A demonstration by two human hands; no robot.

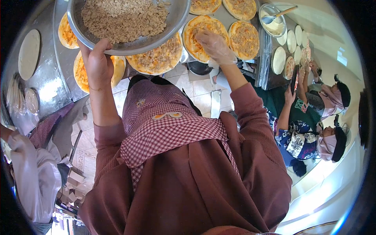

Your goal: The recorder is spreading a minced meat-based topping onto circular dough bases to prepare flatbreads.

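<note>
My left hand (pixel 99 63) is bare and grips the near rim of a wide metal bowl (pixel 117 50). The bowl is filled with crumbled, minced-looking topping (pixel 126 22) and covers part of the pizzas behind it. My right hand (pixel 216 48), in a clear plastic glove, is over a round pizza (pixel 202 25) spread with orange sauce and crumbled topping. Its fingertips point down at the topping; whether they hold any is hidden. A topped pizza (pixel 157 57) lies below the bowl, and another (pixel 244 40) is right of my right hand. Orange sauce shows on a partly covered pizza (pixel 80 73).
A plain dough round (pixel 28 54) and plastic-wrapped items (pixel 22 97) lie on the left metal table (pixel 48 85). At right stand a bowl (pixel 273 29) with a spatula, more dough rounds (pixel 279 60), and two people (pixel 305 141). Another person's sleeve (pixel 38 176) is at lower left.
</note>
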